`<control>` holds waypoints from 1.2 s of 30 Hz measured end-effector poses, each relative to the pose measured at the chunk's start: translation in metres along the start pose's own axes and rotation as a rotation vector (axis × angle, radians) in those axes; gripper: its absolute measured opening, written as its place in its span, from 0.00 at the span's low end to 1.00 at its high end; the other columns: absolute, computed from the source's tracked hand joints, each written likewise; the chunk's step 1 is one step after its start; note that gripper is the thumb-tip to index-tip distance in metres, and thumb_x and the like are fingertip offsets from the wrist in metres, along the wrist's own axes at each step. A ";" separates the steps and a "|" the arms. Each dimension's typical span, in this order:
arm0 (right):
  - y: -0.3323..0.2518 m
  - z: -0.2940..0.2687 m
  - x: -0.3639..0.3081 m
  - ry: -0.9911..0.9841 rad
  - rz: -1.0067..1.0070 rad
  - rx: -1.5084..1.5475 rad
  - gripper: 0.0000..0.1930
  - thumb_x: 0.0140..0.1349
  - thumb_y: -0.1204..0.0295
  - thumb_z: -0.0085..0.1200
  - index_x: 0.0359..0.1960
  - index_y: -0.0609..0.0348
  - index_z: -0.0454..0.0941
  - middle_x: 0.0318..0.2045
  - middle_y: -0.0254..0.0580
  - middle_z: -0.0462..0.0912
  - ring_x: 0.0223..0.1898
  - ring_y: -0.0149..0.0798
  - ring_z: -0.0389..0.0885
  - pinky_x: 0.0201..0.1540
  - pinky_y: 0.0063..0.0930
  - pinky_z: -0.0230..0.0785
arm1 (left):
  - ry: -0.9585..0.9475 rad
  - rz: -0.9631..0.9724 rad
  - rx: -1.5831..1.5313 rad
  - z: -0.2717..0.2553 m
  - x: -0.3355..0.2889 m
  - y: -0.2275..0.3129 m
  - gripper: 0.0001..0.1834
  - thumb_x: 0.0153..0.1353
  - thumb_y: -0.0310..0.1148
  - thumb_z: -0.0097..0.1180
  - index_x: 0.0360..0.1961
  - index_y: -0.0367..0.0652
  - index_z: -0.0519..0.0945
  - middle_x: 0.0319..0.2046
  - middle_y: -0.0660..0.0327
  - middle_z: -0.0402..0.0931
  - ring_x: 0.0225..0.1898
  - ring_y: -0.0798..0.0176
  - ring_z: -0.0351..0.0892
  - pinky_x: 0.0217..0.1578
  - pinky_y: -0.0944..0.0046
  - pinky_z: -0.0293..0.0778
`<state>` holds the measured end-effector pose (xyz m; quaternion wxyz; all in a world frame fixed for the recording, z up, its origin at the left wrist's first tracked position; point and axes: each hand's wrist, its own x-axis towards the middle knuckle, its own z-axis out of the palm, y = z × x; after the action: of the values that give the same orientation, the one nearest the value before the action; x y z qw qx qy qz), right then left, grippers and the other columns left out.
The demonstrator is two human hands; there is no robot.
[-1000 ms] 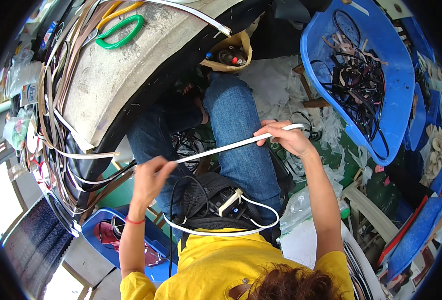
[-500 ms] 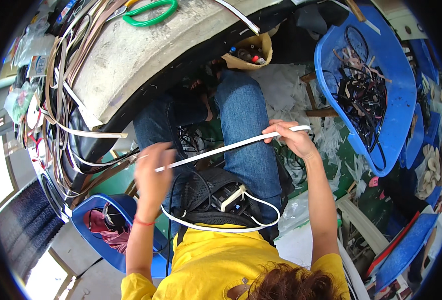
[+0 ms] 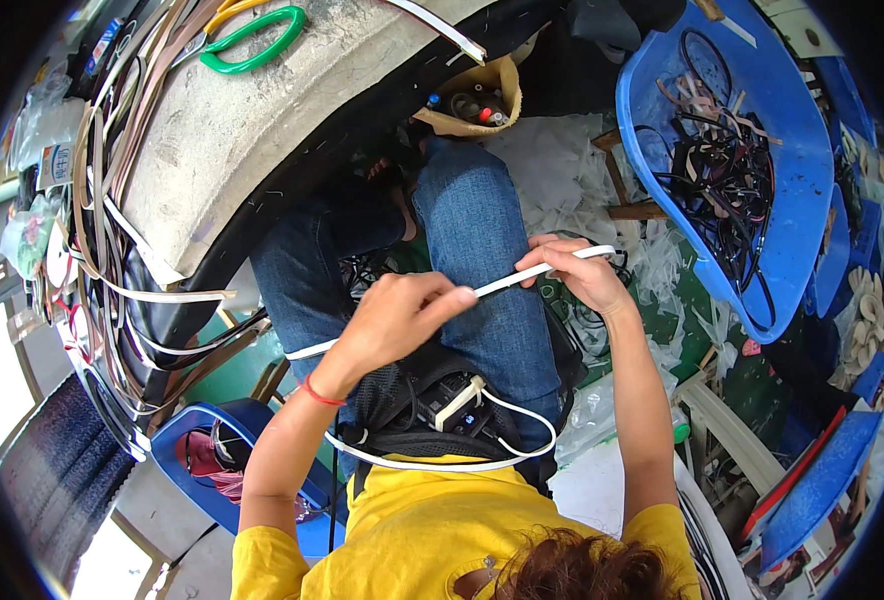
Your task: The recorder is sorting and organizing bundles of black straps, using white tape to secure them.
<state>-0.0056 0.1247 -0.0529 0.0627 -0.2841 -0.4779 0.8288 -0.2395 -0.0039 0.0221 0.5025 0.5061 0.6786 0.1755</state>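
Note:
A narrow white strip point(image 3: 510, 280) stretches across my jeans at a slant, rising toward the right. My right hand point(image 3: 584, 276) grips it close to its looped right end, with the fingers curled round it. My left hand point(image 3: 397, 318) is closed on the same strip nearer the middle, its thumb lying along it. Beyond the left wrist a further white length shows over my thigh, partly hidden by the forearm. Below the hands, a small black device with a lit display point(image 3: 454, 405) rests on a black mesh bag, a white cable point(image 3: 532, 452) curving from it across my waist.
A worn pale bench point(image 3: 292, 110) carries green-handled scissors point(image 3: 254, 42) and bundled strips point(image 3: 97, 190). A blue tub point(image 3: 802, 210) of dark scraps stands at right. Another blue bin point(image 3: 177, 440) sits lower left. A cardboard box point(image 3: 507, 95) is under the bench edge.
My left hand has moved right along the strip, from near its left end to nearer my right hand. The right hand keeps its hold. The view has shifted slightly.

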 end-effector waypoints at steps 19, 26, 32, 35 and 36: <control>0.010 -0.001 -0.003 -0.028 -0.045 -0.050 0.19 0.67 0.66 0.41 0.43 0.70 0.79 0.31 0.44 0.83 0.51 0.37 0.68 0.59 0.33 0.54 | 0.531 -0.375 0.184 -0.073 -0.137 -0.123 0.12 0.59 0.35 0.57 0.29 0.34 0.81 0.19 0.57 0.76 0.23 0.70 0.74 0.27 0.70 0.69; 0.006 0.005 0.005 -0.030 -0.079 -0.066 0.18 0.66 0.66 0.41 0.41 0.71 0.79 0.30 0.47 0.82 0.39 0.37 0.76 0.63 0.35 0.49 | 0.546 -1.125 0.675 -0.080 -0.203 -0.245 0.16 0.62 0.41 0.50 0.43 0.43 0.79 0.39 0.49 0.79 0.42 0.44 0.79 0.40 0.48 0.74; 0.007 0.008 -0.003 0.035 -0.067 -0.013 0.19 0.66 0.65 0.42 0.40 0.70 0.80 0.28 0.44 0.82 0.41 0.36 0.75 0.64 0.35 0.47 | 0.664 0.144 0.501 -0.006 -0.056 -0.022 0.08 0.58 0.32 0.56 0.36 0.40 0.79 0.33 0.53 0.78 0.37 0.51 0.78 0.39 0.57 0.72; 0.008 0.009 -0.001 0.030 -0.088 -0.029 0.19 0.67 0.64 0.42 0.40 0.70 0.80 0.29 0.44 0.82 0.43 0.36 0.74 0.63 0.35 0.48 | 0.260 0.090 0.137 0.013 -0.010 0.011 0.14 0.58 0.39 0.58 0.28 0.36 0.80 0.23 0.53 0.77 0.26 0.54 0.78 0.27 0.60 0.71; 0.006 0.011 0.000 0.027 -0.066 -0.018 0.20 0.67 0.63 0.41 0.40 0.69 0.80 0.29 0.44 0.82 0.45 0.35 0.72 0.61 0.35 0.51 | 0.204 0.075 0.109 0.017 0.001 0.014 0.14 0.58 0.38 0.58 0.27 0.36 0.80 0.21 0.53 0.76 0.23 0.55 0.77 0.25 0.61 0.70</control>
<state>-0.0100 0.1130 -0.0535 0.0939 -0.2796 -0.4937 0.8181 -0.2178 -0.0018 0.0251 0.3956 0.5372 0.7154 0.2078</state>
